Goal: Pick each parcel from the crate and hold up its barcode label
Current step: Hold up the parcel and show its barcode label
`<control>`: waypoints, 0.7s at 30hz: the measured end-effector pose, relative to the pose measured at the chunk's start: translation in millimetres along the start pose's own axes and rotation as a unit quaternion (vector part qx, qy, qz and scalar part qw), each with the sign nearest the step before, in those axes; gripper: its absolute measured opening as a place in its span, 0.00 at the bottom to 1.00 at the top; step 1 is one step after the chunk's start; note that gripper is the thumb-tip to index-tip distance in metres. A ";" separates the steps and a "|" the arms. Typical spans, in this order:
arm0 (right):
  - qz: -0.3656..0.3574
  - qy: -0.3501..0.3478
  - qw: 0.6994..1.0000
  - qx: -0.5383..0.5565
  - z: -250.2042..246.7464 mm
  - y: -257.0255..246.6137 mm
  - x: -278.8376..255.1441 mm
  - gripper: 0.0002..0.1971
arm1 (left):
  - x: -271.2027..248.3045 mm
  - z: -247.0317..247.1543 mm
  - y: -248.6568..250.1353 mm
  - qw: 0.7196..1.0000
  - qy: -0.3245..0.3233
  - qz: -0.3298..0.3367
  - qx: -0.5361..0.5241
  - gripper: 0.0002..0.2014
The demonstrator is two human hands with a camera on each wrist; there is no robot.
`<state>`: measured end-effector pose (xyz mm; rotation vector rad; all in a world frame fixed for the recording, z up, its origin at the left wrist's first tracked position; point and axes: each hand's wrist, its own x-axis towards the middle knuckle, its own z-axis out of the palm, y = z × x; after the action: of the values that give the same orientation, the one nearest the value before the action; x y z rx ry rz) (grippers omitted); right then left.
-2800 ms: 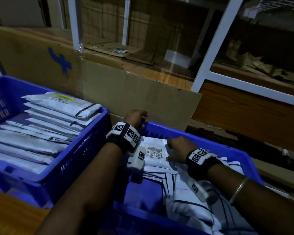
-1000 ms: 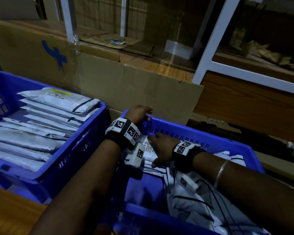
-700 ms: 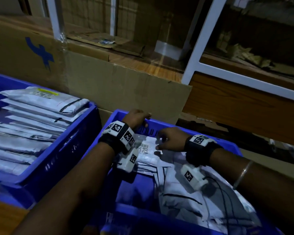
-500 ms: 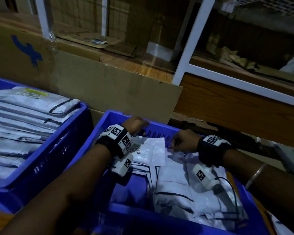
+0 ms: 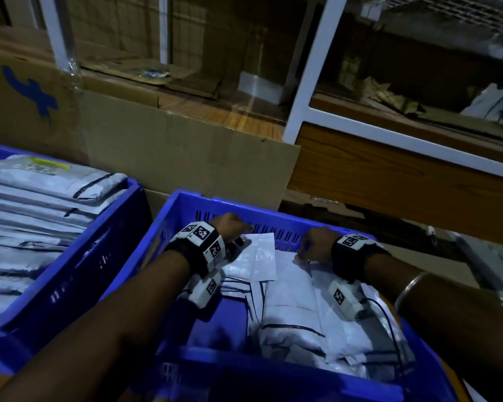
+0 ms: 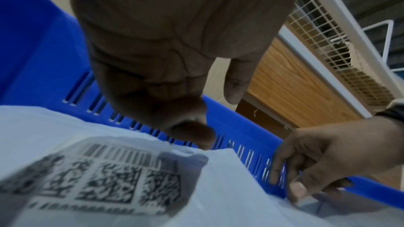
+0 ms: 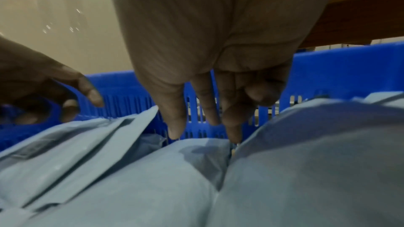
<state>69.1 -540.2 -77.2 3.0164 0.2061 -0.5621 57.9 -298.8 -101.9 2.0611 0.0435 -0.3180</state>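
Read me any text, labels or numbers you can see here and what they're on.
Nothing reads clearly.
Parcel label under the left hand: barcode and square codes, print blurred.
Yellow-striped label on the left crate's top parcel: too small.
Cardboard sheet: a blue mark, no words.
Wrist bands: square marker patterns only.

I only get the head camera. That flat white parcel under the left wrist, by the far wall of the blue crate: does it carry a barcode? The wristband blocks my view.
Observer: Yes. The left wrist camera shows a barcode label face up on the white parcel, just below the left hand.
Visitor: Is it readable?
Observer: It is blurred there: bars on top, a row of square codes beneath.
Visitor: And the other hand?
Observer: On the right wrist camera the right hand points its fingertips down into the gap beside a bulky parcel, near the crate wall. I cannot confirm a pinch.
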 end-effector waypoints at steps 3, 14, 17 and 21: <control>0.005 -0.015 1.000 -0.003 2.7 -4.6 6.1 0.19 | 3.0 1.6 -3.2 1.000 0.000 -0.011 -0.008 0.14; 0.004 -0.101 0.995 -0.024 7.4 -13.5 17.3 0.27 | 5.5 6.4 -4.7 0.999 -0.020 -0.018 0.036 0.17; 0.007 -0.090 0.995 -0.038 6.9 -13.5 16.0 0.21 | 9.1 6.9 -6.9 0.999 -0.013 -0.023 0.040 0.17; 0.002 -0.060 0.998 -0.016 7.4 -8.5 15.4 0.27 | 9.6 8.6 -6.1 0.997 -0.015 -0.021 0.072 0.17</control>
<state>79.5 -530.6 -90.1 2.9388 0.1997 -0.7284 64.4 -304.2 -113.4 2.1998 0.0454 -0.3879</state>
